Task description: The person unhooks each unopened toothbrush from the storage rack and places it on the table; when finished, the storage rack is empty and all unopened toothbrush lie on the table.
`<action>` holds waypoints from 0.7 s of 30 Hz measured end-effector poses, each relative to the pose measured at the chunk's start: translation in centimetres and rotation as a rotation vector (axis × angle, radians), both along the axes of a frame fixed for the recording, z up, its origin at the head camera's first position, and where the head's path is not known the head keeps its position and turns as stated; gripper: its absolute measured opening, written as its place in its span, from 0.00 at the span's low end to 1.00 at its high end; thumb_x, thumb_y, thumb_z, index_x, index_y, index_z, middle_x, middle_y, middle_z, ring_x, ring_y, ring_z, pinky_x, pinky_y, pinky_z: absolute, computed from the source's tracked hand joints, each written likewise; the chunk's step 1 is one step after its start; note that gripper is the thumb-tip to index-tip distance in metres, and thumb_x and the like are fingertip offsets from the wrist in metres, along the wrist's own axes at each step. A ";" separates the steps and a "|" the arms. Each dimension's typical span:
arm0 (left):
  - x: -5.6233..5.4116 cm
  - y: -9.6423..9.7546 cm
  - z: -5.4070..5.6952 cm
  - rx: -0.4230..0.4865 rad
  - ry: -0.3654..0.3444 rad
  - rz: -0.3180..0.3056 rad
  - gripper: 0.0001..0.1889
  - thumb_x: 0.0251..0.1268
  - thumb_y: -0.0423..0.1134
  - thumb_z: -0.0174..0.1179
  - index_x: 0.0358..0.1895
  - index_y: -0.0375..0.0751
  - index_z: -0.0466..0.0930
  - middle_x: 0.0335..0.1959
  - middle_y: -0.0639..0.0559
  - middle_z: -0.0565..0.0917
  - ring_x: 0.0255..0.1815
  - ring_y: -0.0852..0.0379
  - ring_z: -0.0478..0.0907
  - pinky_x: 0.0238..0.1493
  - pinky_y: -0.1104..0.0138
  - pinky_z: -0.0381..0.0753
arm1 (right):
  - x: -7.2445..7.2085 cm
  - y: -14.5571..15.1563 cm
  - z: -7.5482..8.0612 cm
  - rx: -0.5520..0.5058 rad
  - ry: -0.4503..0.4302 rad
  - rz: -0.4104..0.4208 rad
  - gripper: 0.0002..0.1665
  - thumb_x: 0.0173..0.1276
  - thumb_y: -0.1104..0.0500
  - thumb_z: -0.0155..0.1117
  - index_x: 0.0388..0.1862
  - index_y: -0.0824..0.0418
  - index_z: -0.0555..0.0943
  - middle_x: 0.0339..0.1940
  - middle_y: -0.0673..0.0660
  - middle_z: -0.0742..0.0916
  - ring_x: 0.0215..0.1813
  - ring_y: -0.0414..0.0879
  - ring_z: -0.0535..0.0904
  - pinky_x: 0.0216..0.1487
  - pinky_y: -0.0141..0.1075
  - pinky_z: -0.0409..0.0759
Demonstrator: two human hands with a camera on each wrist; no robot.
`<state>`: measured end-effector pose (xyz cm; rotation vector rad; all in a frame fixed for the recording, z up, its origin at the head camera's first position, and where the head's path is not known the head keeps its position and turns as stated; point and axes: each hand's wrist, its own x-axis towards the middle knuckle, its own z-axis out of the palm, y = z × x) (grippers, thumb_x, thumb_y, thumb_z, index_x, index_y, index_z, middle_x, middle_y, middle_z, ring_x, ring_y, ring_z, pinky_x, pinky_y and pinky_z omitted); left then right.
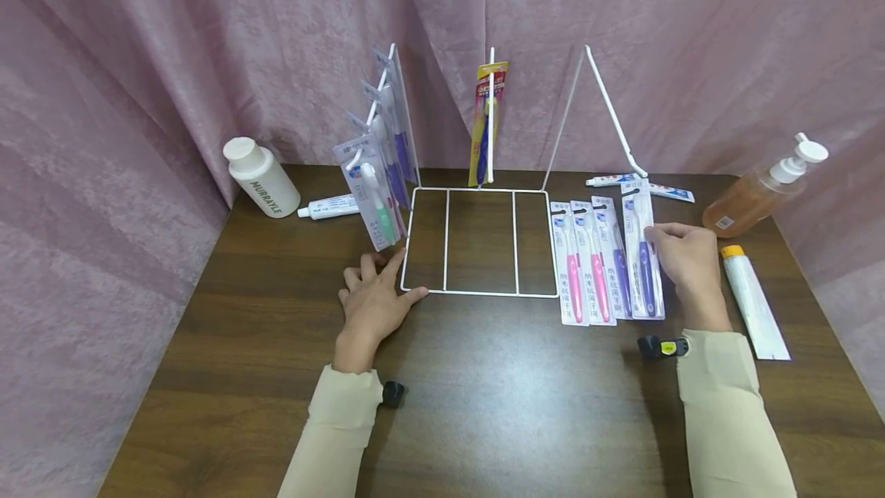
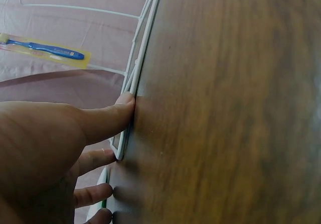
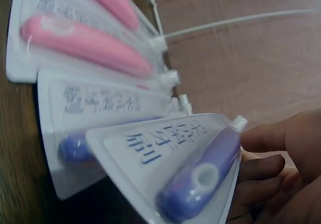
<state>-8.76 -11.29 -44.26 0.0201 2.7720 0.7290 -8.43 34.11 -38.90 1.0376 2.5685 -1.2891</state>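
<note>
My right hand pinches the right edge of a packaged purple toothbrush. The pack's top edge is close to the tip of the rack's right hook. In the right wrist view its lower end tilts up over another purple toothbrush pack. To its left lie two pink toothbrush packs side by side on the table. My left hand rests with spread fingers at the front left corner of the white wire rack. Its thumb lies against the front wire, the index finger at the corner.
Several toothbrush packs hang on the left hook; a yellow-red pack hangs on the middle one. A white bottle and toothpaste tube stand and lie at left. At right are a pump bottle, a boxlike toothpaste and an orange-capped tube.
</note>
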 end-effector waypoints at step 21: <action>0.0 -0.1 0.0 0.014 0.000 0.005 0.48 0.79 0.65 0.70 0.94 0.58 0.61 0.87 0.33 0.61 0.77 0.23 0.59 0.73 0.28 0.66 | -0.5 1.7 -2.3 -0.003 -0.120 0.038 0.35 0.93 0.45 0.50 0.85 0.66 0.76 0.78 0.72 0.81 0.66 0.58 0.79 0.54 0.42 0.75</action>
